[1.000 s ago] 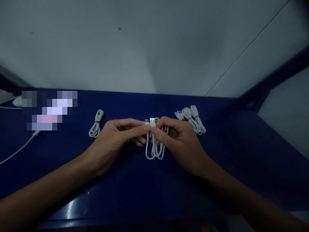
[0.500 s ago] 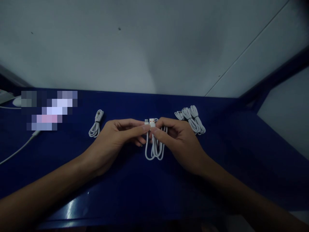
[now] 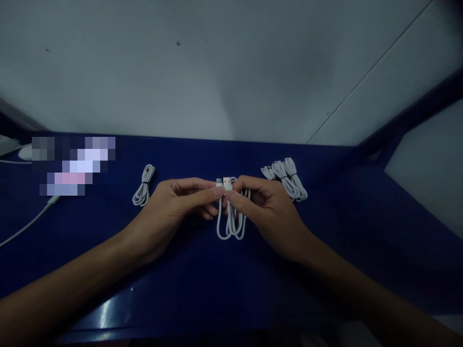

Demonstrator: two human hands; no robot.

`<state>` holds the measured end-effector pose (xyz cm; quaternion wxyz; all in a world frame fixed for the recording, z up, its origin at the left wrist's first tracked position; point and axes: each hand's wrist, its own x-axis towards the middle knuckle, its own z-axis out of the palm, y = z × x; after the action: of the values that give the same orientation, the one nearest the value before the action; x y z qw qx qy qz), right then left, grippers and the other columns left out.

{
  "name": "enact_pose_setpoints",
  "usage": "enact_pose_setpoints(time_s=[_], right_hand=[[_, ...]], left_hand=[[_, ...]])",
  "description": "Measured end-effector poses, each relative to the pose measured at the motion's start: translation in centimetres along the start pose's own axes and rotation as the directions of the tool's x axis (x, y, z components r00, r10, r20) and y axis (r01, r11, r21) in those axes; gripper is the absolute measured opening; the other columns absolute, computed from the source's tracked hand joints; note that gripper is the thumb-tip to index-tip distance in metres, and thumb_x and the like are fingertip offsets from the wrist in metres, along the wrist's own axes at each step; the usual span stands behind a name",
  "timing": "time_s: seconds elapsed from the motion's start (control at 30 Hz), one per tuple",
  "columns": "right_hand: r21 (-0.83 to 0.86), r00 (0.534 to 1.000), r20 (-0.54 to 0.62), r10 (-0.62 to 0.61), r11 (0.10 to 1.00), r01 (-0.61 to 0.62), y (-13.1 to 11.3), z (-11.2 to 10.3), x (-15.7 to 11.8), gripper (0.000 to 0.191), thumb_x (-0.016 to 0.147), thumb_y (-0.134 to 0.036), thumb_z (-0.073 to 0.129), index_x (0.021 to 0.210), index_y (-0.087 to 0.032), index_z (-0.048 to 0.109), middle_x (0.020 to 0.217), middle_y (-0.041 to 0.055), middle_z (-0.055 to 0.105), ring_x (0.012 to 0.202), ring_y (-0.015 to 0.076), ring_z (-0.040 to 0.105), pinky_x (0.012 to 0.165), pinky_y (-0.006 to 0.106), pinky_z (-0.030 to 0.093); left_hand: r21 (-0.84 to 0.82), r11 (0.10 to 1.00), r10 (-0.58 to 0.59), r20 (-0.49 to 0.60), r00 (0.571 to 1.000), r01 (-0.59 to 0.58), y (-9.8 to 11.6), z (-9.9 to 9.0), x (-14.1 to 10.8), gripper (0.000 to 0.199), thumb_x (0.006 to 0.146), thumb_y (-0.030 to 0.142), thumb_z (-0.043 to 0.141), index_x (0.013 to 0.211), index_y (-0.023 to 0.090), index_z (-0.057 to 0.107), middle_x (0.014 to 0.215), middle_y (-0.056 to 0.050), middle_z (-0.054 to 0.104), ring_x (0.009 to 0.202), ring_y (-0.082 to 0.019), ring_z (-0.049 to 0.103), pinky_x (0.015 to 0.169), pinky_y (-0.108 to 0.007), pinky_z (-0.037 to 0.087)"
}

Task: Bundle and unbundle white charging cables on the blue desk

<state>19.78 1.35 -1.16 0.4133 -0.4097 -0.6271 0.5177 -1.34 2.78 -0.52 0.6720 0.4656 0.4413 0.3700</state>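
Note:
A white USB cable (image 3: 231, 226) is folded into loops between my hands, low over the blue table. My left hand (image 3: 181, 202) pinches one connector end between thumb and forefinger. My right hand (image 3: 265, 207) is closed on the larger USB plug and the loops beside it. Both plugs stand side by side with their metal tips pointing away from me. Part of the loops is hidden behind my right fingers.
One tied white cable bundle (image 3: 143, 185) lies left of my hands. Several more tied cable bundles (image 3: 289, 178) lie to the right. At the far left, a pixelated object has a white cord (image 3: 31, 224) running from it. A pale wall (image 3: 162, 86) rises behind the blue table (image 3: 202, 284).

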Motion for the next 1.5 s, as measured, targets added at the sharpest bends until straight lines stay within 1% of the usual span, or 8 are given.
enact_pose_setpoints(time_s=[0.2, 0.43, 0.63, 0.87, 1.07, 1.17, 1.33, 1.5], right_hand=[[-0.005, 1.000, -0.002, 0.009, 1.000, -0.009, -0.08, 0.12, -0.07, 0.024, 0.107, -0.035, 0.068, 0.088, -0.022, 0.074, 0.080, 0.0000, 0.068, 0.069, 0.0144, 0.059, 0.061, 0.029, 0.048], [0.073, 0.999, 0.007, 0.040, 0.997, -0.041, 0.00, 0.10, -0.20, 0.028, 0.104, -0.045, 0.075, 0.089, -0.022, 0.072, 0.082, 0.0001, 0.069, 0.070, 0.0149, 0.062, 0.063, 0.031, 0.050], [0.033, 0.999, 0.000, 0.035, 0.999, -0.035, -0.16, 0.16, -0.11, 0.028, 0.106, -0.046, 0.072, 0.091, -0.022, 0.074, 0.085, 0.0009, 0.070, 0.072, 0.0149, 0.061, 0.065, 0.031, 0.049], [0.052, 1.000, 0.007, -0.015, 0.999, 0.015, -0.22, 0.27, -0.06, 0.026, 0.112, -0.040, 0.062, 0.098, -0.021, 0.074, 0.095, 0.0021, 0.071, 0.086, 0.0169, 0.065, 0.080, 0.033, 0.052], [0.112, 0.997, 0.060, -0.045, 0.993, 0.038, -0.56, 0.11, 0.16, 0.035, 0.116, -0.033, 0.048, 0.099, -0.024, 0.077, 0.104, 0.0038, 0.074, 0.106, 0.0212, 0.068, 0.102, 0.038, 0.052], [0.179, 0.992, 0.123, -0.030, 0.984, 0.007, -0.37, -0.12, 0.34, 0.040, 0.117, -0.034, 0.044, 0.103, -0.026, 0.080, 0.108, 0.0038, 0.075, 0.106, 0.0215, 0.068, 0.104, 0.040, 0.051], [0.274, 0.986, 0.169, -0.005, 0.961, -0.042, 0.26, -0.28, 0.33, 0.037, 0.116, -0.043, 0.049, 0.110, -0.027, 0.081, 0.123, 0.0050, 0.074, 0.115, 0.0230, 0.066, 0.112, 0.043, 0.048], [0.276, 0.986, 0.163, 0.011, 0.960, -0.056, 0.36, -0.17, 0.22, 0.037, 0.116, -0.045, 0.050, 0.110, -0.026, 0.082, 0.119, 0.0062, 0.074, 0.116, 0.0236, 0.065, 0.111, 0.044, 0.048]], left_hand=[[-0.017, 1.000, 0.001, 0.009, 1.000, -0.001, 0.01, 0.01, 0.03, 0.007, 0.093, 0.025, 0.085, 0.097, 0.022, 0.089, 0.085, -0.004, 0.079, 0.077, -0.012, 0.068, 0.077, -0.021, 0.056], [-0.030, 1.000, 0.005, 0.008, 1.000, -0.005, 0.21, 0.17, -0.05, 0.010, 0.093, 0.031, 0.086, 0.093, 0.021, 0.088, 0.081, -0.003, 0.075, 0.078, -0.013, 0.067, 0.078, -0.023, 0.056], [-0.036, 0.999, 0.014, -0.021, 1.000, -0.015, 0.02, 0.01, -0.01, 0.010, 0.093, 0.032, 0.088, 0.092, 0.022, 0.088, 0.080, -0.002, 0.074, 0.078, -0.012, 0.066, 0.077, -0.022, 0.055], [-0.054, 0.998, 0.031, -0.004, 0.999, -0.032, 0.06, 0.24, -0.09, 0.018, 0.095, 0.037, 0.087, 0.107, 0.024, 0.090, 0.092, -0.003, 0.078, 0.083, -0.012, 0.066, 0.083, -0.024, 0.056], [-0.057, 0.996, 0.075, 0.036, 0.997, -0.073, -0.12, -0.05, -0.07, 0.023, 0.102, 0.040, 0.079, 0.116, 0.024, 0.089, 0.099, -0.005, 0.080, 0.095, -0.016, 0.068, 0.097, -0.028, 0.055], [-0.050, 0.995, 0.089, 0.047, 0.995, -0.087, -0.17, -0.11, -0.03, 0.024, 0.104, 0.040, 0.076, 0.116, 0.025, 0.089, 0.105, -0.006, 0.081, 0.102, -0.018, 0.070, 0.103, -0.031, 0.054], [-0.070, 0.993, 0.100, 0.066, 0.993, -0.096, -0.17, 0.03, -0.04, 0.026, 0.105, 0.040, 0.074, 0.123, 0.027, 0.088, 0.123, -0.008, 0.082, 0.115, -0.022, 0.072, 0.111, -0.037, 0.052], [-0.075, 0.994, 0.089, 0.050, 0.995, -0.085, -0.32, 0.05, 0.08, 0.027, 0.104, 0.040, 0.075, 0.124, 0.027, 0.088, 0.128, -0.009, 0.082, 0.119, -0.024, 0.071, 0.116, -0.041, 0.049]])
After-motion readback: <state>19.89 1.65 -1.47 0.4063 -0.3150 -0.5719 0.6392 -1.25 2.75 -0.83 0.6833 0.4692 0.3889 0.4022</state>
